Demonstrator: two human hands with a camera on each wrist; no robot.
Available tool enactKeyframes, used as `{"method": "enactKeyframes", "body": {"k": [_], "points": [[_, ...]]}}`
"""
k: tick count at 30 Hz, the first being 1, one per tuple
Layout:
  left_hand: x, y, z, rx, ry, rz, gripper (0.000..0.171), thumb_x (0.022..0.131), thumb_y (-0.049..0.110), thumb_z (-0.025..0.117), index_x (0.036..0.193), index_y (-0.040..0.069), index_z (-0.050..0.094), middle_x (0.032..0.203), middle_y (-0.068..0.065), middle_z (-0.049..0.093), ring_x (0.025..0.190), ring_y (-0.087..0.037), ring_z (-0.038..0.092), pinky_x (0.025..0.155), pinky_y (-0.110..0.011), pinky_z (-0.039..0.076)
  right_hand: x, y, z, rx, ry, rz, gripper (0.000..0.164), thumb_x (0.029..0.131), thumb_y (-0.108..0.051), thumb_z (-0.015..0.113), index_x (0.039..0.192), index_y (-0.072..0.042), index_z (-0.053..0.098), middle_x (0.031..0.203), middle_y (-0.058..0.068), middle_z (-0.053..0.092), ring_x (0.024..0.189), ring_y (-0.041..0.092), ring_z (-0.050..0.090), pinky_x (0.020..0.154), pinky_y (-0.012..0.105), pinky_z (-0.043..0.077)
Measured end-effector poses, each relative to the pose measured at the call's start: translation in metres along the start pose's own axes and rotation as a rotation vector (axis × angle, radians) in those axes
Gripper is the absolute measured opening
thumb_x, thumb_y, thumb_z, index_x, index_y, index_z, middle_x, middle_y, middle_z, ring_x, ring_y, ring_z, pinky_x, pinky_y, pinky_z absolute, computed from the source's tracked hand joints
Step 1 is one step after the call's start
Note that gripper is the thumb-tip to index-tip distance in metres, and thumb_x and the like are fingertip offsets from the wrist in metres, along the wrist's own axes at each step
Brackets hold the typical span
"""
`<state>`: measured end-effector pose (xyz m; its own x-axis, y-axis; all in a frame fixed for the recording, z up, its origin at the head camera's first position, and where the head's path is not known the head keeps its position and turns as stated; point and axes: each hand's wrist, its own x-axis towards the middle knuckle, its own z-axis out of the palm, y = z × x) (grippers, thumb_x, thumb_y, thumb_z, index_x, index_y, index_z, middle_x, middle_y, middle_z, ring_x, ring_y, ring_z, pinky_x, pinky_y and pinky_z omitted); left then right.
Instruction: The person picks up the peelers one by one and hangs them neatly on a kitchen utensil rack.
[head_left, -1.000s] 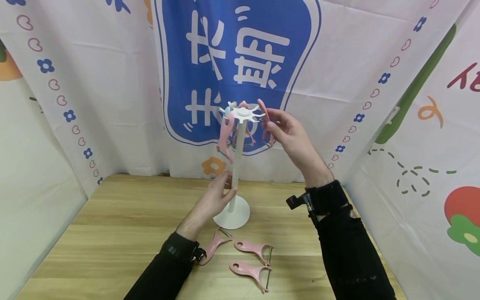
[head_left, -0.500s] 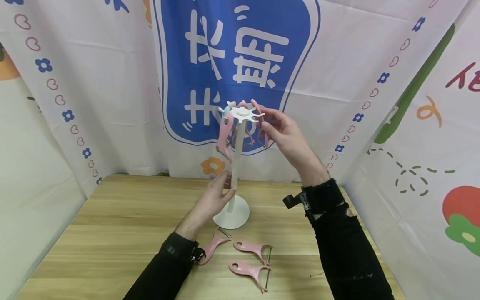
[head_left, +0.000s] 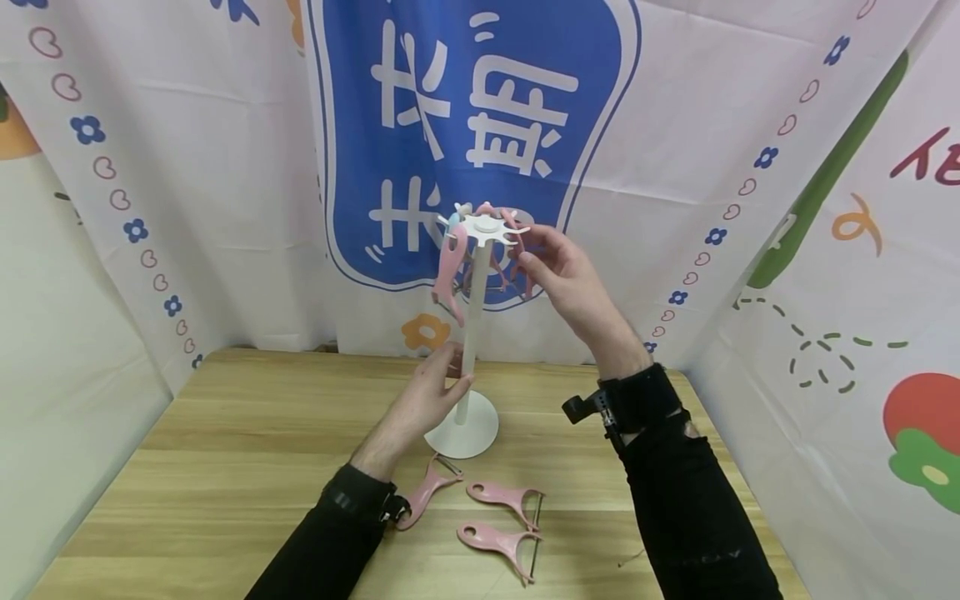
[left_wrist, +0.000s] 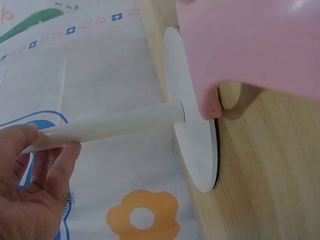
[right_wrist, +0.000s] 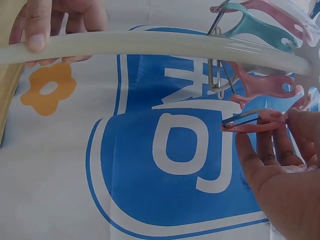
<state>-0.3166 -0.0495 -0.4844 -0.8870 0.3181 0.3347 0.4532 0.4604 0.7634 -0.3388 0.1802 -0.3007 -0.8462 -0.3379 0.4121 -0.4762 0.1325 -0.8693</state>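
On the wooden tabletop [head_left: 247,467] stands a white rack [head_left: 474,325], gripped by the left hand [head_left: 427,394]; near its top the right hand [head_left: 573,283] pinches a pink peeler [right_wrist: 252,128], while three more pink peelers [head_left: 501,495] lie before the rack

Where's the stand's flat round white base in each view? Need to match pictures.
Head: the flat round white base is below centre, on the light wood-grain table.
Left wrist: just right of centre, seen at a slant, partly hidden by a smooth pink peeler.
Right wrist: not in it.
Shared landmark: the slim white pole, held by the left hand in all three views.
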Motion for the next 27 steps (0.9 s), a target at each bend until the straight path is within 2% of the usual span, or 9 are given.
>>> {"method": "enactKeyframes", "body": {"k": [5,9,14,19,27], "points": [[0.0,0.0,-0.001,-0.003,-0.003,0.004,0.028,0.101,0.016,0.067,0.126,0.015,0.056,0.114,-0.002,0.064,0.106,-0.019,0.068,0.089,-0.032,0.06,-0.001,0.005,0.003,0.029,-0.006,-0.016,0.043,0.106,-0.018,0.057,0.147,-0.006,0.05,0.132,0.023,0.057,0.113,0.04,0.059,0.076,0.026,0.057],[0.0,0.0,-0.001,0.0,-0.003,0.009,0.028,0.101,0.016,0.067,0.127,0.015,0.056,0.114,-0.002,0.064,0.106,-0.019,0.068,0.089,-0.032,0.06,-0.002,0.007,0.005,0.039,-0.016,-0.016,0.043,0.106,-0.017,0.057,0.147,-0.008,0.049,0.131,0.018,0.058,0.115,0.039,0.06,0.077,0.029,0.058],[0.0,-0.002,0.0,-0.006,-0.005,0.019,0.028,0.101,0.016,0.067,0.127,0.014,0.056,0.113,-0.003,0.064,0.107,-0.021,0.068,0.09,-0.037,0.061,-0.003,0.009,0.007,0.023,-0.008,0.007,0.043,0.107,-0.018,0.056,0.148,-0.01,0.047,0.138,0.014,0.058,0.122,0.029,0.06,0.089,0.034,0.058],[0.001,-0.003,0.0,-0.004,-0.005,0.018,0.028,0.101,0.017,0.067,0.127,0.015,0.056,0.113,-0.002,0.064,0.106,-0.02,0.068,0.089,-0.034,0.061,-0.006,0.011,0.007,0.012,0.002,0.03,0.046,0.106,-0.018,0.057,0.151,-0.011,0.046,0.142,0.011,0.057,0.129,0.025,0.057,0.107,0.039,0.051],[0.001,-0.003,0.0,-0.003,-0.006,0.017,0.028,0.101,0.017,0.067,0.127,0.015,0.056,0.113,-0.002,0.064,0.106,-0.02,0.068,0.088,-0.032,0.06,-0.014,0.017,0.004,0.002,-0.008,0.022,0.05,0.105,-0.024,0.061,0.152,-0.013,0.046,0.146,0.009,0.055,0.134,0.022,0.053,0.114,0.04,0.045]]}}
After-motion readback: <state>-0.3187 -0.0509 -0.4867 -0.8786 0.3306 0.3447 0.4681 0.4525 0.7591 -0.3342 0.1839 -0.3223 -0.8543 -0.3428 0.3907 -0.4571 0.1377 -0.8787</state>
